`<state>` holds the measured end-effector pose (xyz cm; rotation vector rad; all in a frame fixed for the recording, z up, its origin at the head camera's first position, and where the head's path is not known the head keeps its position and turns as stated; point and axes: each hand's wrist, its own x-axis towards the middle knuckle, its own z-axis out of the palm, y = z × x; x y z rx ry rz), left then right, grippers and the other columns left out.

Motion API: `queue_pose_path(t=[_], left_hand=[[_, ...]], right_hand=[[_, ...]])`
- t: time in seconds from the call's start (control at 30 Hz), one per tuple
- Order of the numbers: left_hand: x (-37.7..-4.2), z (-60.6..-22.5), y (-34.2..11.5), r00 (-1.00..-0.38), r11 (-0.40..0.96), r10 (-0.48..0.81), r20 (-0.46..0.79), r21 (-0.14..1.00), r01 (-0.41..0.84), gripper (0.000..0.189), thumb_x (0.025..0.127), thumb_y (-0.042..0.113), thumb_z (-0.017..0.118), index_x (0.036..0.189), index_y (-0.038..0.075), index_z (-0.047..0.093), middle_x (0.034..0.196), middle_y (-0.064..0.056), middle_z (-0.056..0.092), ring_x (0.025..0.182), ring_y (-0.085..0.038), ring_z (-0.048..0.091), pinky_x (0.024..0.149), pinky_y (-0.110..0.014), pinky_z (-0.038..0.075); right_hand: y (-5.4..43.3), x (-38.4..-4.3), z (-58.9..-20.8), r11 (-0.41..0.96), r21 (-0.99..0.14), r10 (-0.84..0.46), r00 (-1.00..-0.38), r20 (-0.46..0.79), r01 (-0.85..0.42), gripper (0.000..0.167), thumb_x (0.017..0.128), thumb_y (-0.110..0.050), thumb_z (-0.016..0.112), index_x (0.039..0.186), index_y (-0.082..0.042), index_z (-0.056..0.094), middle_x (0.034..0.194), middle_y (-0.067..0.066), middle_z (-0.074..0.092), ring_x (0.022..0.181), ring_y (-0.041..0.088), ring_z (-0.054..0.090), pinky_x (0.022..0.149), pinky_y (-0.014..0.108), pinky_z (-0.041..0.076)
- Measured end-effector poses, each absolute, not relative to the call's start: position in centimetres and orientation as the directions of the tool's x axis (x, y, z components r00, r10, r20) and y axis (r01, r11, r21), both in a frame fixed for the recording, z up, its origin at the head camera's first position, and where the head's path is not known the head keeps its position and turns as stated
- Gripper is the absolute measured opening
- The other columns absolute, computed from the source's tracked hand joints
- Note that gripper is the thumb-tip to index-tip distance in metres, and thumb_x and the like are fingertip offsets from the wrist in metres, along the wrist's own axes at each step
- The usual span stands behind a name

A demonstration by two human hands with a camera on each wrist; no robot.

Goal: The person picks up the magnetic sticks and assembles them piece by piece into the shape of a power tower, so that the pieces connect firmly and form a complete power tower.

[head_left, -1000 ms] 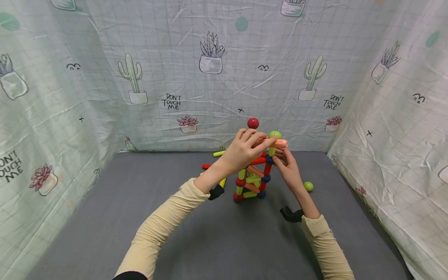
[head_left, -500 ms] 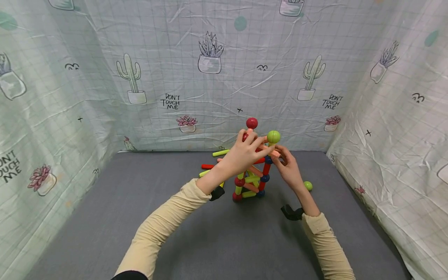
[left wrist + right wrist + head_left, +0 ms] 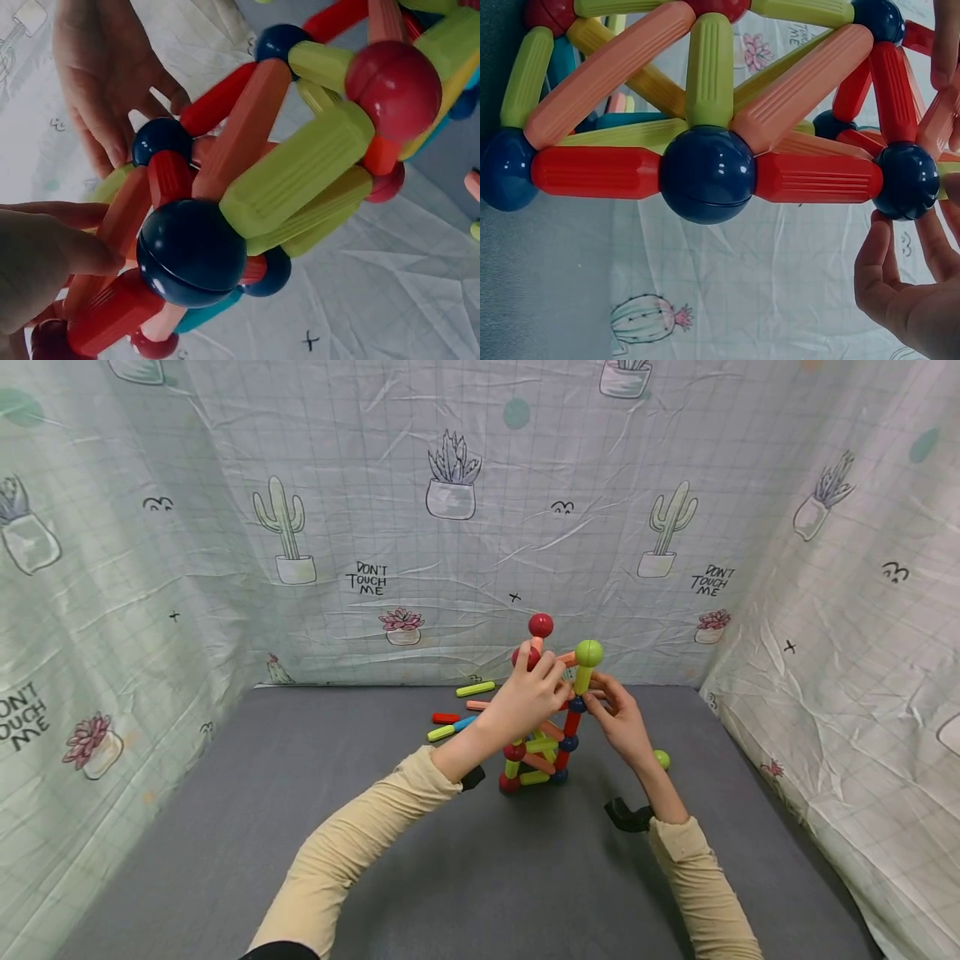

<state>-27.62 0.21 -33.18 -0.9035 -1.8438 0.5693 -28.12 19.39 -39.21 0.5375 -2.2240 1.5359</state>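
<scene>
A tower of magnetic rods and balls [image 3: 542, 747] stands on the table, with a green ball [image 3: 589, 653] and a red ball [image 3: 541, 626] at its top. My left hand [image 3: 527, 696] is at its upper part; in the left wrist view its fingers pinch a salmon-orange rod [image 3: 124, 214], which slants towards a dark blue ball [image 3: 162, 141]. At the tower's upper right, my right hand [image 3: 621, 720] grips that blue ball between thumb and fingertips; the right wrist view shows the ball [image 3: 906, 181] joined to a red rod [image 3: 819, 178]. The left hand hides part of the tower in the head view.
Loose rods lie left of the tower on the grey table [image 3: 360, 860]: a green one [image 3: 476, 689], a red one [image 3: 446, 718] and several others. A loose green ball [image 3: 662, 760] sits right of the tower, behind the right wrist. A patterned cloth [image 3: 337, 635] encloses the back and sides.
The left hand has brought the salmon-orange rod down from beside the green ball to the blue ball below it. The right hand has stayed almost still at the blue ball.
</scene>
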Motion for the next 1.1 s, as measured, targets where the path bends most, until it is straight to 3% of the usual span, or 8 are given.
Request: queue_pose_path(t=[0.17,0.37,0.43,0.5,0.6,0.73,0.87,1.1], left_hand=[[-27.7,-33.1,-0.3,-0.209,0.625,0.779,0.592,-0.701,0.344,0.026,0.090,0.023,0.051,0.116,0.025,0.057,0.106,0.000,0.056,0.101,-0.020,0.045,0.093,-0.047,0.030],[-27.7,-33.0,-3.3,0.067,0.677,0.594,0.802,-0.543,0.497,0.024,0.085,0.021,0.059,0.109,0.016,0.062,0.099,-0.003,0.060,0.092,-0.021,0.051,0.085,-0.039,0.038],[-28.0,-33.5,-4.9,0.084,0.699,0.485,0.871,-0.443,0.562,0.022,0.082,0.014,0.059,0.103,0.011,0.064,0.090,-0.005,0.060,0.084,-0.022,0.053,0.078,-0.037,0.041],[-28.8,-34.5,-6.5,0.027,0.715,0.409,0.912,-0.339,0.611,0.021,0.079,0.010,0.058,0.099,0.007,0.064,0.086,-0.007,0.061,0.078,-0.023,0.054,0.072,-0.035,0.042],[-31.0,-37.1,-8.8,-0.148,0.749,0.382,0.912,-0.212,0.628,0.017,0.079,0.007,0.058,0.095,0.006,0.064,0.082,-0.007,0.061,0.074,-0.022,0.054,0.066,-0.033,0.041],[-34.4,-41.4,-11.1,-0.381,0.786,0.446,0.810,-0.151,0.599,0.012,0.082,0.009,0.059,0.093,0.007,0.064,0.082,-0.007,0.061,0.072,-0.021,0.055,0.060,-0.032,0.040],[-36.8,-45.1,-12.3,-0.521,0.803,0.527,0.671,-0.193,0.564,0.009,0.084,0.015,0.060,0.090,0.009,0.062,0.082,-0.008,0.058,0.072,-0.023,0.053,0.059,-0.034,0.039],[-37.9,-48.1,-13.1,-0.672,0.759,0.646,0.361,-0.397,0.516,0.014,0.088,0.017,0.053,0.098,0.011,0.063,0.090,-0.011,0.060,0.080,-0.027,0.054,0.071,-0.042,0.043]], right_hand=[[19.2,-28.1,-39.2,0.314,-0.793,-0.099,-0.848,0.520,-0.523,0.040,0.092,-0.019,0.048,0.130,-0.007,0.043,0.121,0.019,0.049,0.094,0.002,0.051,0.076,0.022,0.047],[19.1,-28.1,-39.0,0.319,-0.805,-0.101,-0.863,0.496,-0.500,0.042,0.092,-0.020,0.048,0.131,-0.007,0.040,0.123,0.020,0.048,0.095,0.000,0.050,0.077,0.021,0.046],[19.0,-28.0,-39.0,0.325,-0.809,-0.105,-0.869,0.484,-0.490,0.043,0.092,-0.020,0.047,0.132,-0.006,0.039,0.124,0.020,0.048,0.096,-0.001,0.050,0.077,0.020,0.046],[19.0,-27.9,-38.9,0.324,-0.814,-0.105,-0.874,0.475,-0.481,0.043,0.093,-0.020,0.047,0.133,-0.007,0.038,0.125,0.020,0.048,0.097,0.000,0.049,0.077,0.018,0.045],[19.1,-27.8,-38.7,0.330,-0.810,-0.110,-0.872,0.478,-0.485,0.044,0.093,-0.020,0.046,0.134,-0.008,0.037,0.126,0.021,0.048,0.099,0.001,0.048,0.077,0.016,0.044],[19.1,-27.9,-38.7,0.335,-0.806,-0.108,-0.870,0.481,-0.487,0.044,0.094,-0.020,0.045,0.135,-0.008,0.036,0.127,0.020,0.047,0.100,0.002,0.047,0.078,0.016,0.042],[19.2,-28.0,-38.7,0.345,-0.804,-0.106,-0.871,0.480,-0.485,0.044,0.093,-0.021,0.045,0.135,-0.008,0.037,0.127,0.020,0.048,0.100,0.004,0.047,0.078,0.016,0.042],[19.2,-28.0,-38.6,0.360,-0.795,-0.114,-0.869,0.481,-0.488,0.043,0.094,-0.020,0.045,0.134,-0.008,0.037,0.126,0.020,0.049,0.099,0.001,0.048,0.078,0.019,0.044]])
